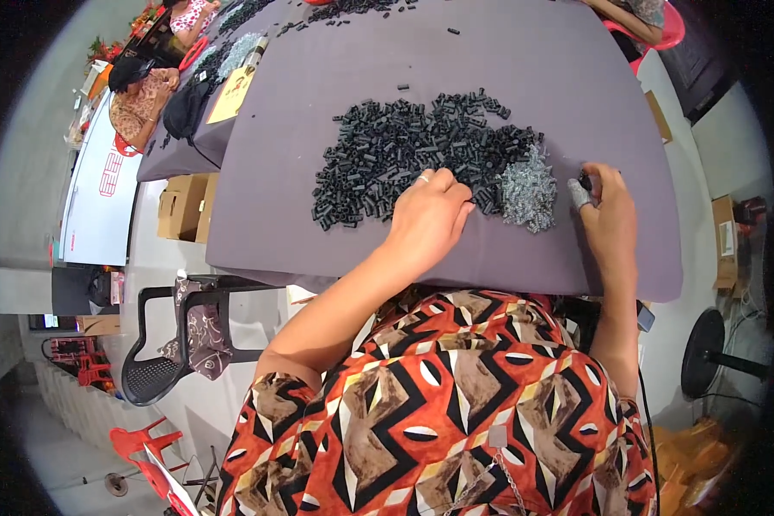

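Left hand (427,219): palm down on grey table (335,232), fingers curled loosely, tips pushed into the near edge of the pile of small black tubes (404,155). Ring on one finger. Tubes lie at 12 o'clock from the knuckles & spread out to 10 and 1 o'clock; fingertips touch the nearest ones. Whether any tube is actually pinched: can't tell, tips hidden by the hand's back.

Right hand (609,215): at the table's right edge, approx. 3 o'clock from the pile. Thumb & forefinger closed on a small dark piece (586,181), prob. one black tube, though it is too small to confirm. Forefinger carries a grey wrap or finger cot (579,193). Remaining fingers folded in.

Heap of small silvery metal parts (529,191): between the two hands, touching the black pile's right flank, at 9 o'clock from the right hand's fingers, just beside them, not touching.

Stray black tubes scattered at 12 o'clock on the cloth, well apart from both hands.

Surroundings: cardboard boxes (185,206) on floor at 9 o'clock; black chair (159,361) w/ patterned cloth draped at 8 o'clock; second table at 11 o'clock w/ another seated person (142,99); red chair (666,30) at 1 o'clock. Wearer's patterned orange garment fills 6 o'clock.
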The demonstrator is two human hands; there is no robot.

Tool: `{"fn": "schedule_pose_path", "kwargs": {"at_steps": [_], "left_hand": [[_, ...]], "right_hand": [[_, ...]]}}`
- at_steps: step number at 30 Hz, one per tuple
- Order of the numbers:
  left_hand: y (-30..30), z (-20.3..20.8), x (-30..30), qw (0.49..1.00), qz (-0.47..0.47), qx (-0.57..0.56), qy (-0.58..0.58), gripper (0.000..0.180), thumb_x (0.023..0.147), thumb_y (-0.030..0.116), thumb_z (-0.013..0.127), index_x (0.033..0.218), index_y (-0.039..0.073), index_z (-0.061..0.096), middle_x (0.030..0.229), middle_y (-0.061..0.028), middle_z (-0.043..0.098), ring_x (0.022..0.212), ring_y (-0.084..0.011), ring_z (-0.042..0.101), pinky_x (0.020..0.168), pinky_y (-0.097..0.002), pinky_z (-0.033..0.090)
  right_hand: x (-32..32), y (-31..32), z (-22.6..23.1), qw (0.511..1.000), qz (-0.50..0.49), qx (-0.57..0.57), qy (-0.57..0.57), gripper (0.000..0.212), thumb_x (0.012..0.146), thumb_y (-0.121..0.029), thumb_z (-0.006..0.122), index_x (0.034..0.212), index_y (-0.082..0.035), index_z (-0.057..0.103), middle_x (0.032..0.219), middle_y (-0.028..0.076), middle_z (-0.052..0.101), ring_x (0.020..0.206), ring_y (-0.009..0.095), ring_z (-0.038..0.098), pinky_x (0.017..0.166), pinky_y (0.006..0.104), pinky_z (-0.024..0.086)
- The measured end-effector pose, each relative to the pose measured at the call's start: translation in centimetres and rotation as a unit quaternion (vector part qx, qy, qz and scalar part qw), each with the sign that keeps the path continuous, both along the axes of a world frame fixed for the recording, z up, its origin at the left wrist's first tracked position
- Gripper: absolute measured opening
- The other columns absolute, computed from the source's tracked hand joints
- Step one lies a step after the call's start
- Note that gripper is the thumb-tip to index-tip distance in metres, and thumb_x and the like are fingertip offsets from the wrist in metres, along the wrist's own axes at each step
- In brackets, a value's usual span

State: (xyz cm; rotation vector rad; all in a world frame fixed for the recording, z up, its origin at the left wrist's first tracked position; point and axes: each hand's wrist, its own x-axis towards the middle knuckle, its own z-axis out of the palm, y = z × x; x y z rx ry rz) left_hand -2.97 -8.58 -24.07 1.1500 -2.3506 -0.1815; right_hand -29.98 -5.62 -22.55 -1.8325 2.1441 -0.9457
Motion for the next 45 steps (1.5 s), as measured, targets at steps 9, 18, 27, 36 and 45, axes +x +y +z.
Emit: {"fn": "schedule_pose_path", "kwargs": {"at_steps": [9,18,27,36,45], "left_hand": [[-0.2,1.0,-0.4,0.999,0.02,0.033,-0.019,0.021,0.079,0.016,0.075,0.096,0.005,0.066,0.093,-0.0109,0.057,0.093,-0.0318,0.058,0.078,-0.0424,0.051],[-1.0,1.0,-0.2,0.998,-0.01,0.044,-0.045,0.021,0.078,0.011,0.073,0.096,0.005,0.065,0.096,-0.0108,0.057,0.095,-0.032,0.057,0.08,-0.0427,0.05],[-1.2,0.8,-0.2,0.996,-0.014,0.034,-0.078,0.018,0.08,0.014,0.07,0.093,0.004,0.063,0.095,-0.0126,0.056,0.096,-0.0322,0.055,0.082,-0.0432,0.046],[-1.1,1.7,0.9,1.0,-0.003,0.0,-0.025,0.017,0.079,0.013,0.072,0.091,0.005,0.062,0.093,-0.0104,0.057,0.093,-0.0305,0.055,0.08,-0.0418,0.043],[2.3,1.4,3.1,0.9,0.045,0.318,0.296,0.012,0.09,0.003,0.069,0.1,0.002,0.063,0.08,0.0035,0.061,0.074,-0.0045,0.056,0.068,-0.0205,0.046]], "right_hand": [[1.0,0.4,-0.4,0.996,0.061,-0.027,-0.058,0.035,0.079,-0.001,0.069,0.113,-0.004,0.06,0.098,0.013,0.062,0.087,0.028,0.063,0.075,0.0368,0.05],[1.5,0.5,-0.6,0.994,0.086,-0.003,-0.06,0.031,0.082,-0.006,0.069,0.111,-0.006,0.061,0.101,0.012,0.062,0.09,0.032,0.064,0.075,0.0386,0.051],[2.4,0.9,-0.3,0.992,0.102,-0.034,-0.065,0.033,0.079,-0.003,0.068,0.111,-0.005,0.061,0.106,0.011,0.062,0.09,0.034,0.063,0.075,0.0391,0.051],[4.1,1.0,0.5,0.983,0.151,-0.034,-0.097,0.034,0.075,0.002,0.065,0.108,-0.005,0.062,0.106,0.011,0.062,0.088,0.033,0.064,0.075,0.0393,0.051],[8.5,-1.3,-0.5,0.942,0.322,-0.096,0.015,0.017,0.072,-0.002,0.065,0.089,-0.004,0.064,0.094,0.01,0.058,0.094,0.03,0.06,0.074,0.0419,0.053]]}}
